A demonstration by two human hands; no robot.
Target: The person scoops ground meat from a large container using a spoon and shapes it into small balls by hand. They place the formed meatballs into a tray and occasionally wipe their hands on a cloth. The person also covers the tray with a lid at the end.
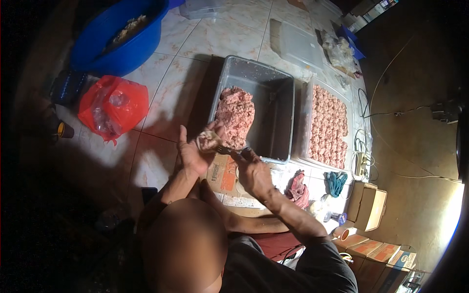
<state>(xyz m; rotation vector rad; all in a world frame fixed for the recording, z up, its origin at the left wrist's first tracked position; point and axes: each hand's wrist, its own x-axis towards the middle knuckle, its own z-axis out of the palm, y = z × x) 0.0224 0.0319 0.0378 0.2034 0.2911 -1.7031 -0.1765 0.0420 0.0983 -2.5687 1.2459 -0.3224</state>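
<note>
My left hand [196, 152] is palm up at the near left corner of a grey plastic tub [289, 121], with a small lump of filled dough or meat [208, 141] resting on its fingers. My right hand [253, 170] grips a metal fork [224, 149], whose tines touch or nearly touch that lump. A mound of pink minced meat [236, 113] fills the left part of the tub. To the right, a clear plastic container [306, 121] holds rows of small meat portions [328, 128].
A red plastic bag [113, 106] and a large blue basin [146, 55] are on the tiled floor at left. Right of me lie a red cloth [298, 190], a teal cloth [335, 183], a power strip [361, 164] with cables and several cardboard boxes [381, 252]. A clear lid [300, 44] lies beyond.
</note>
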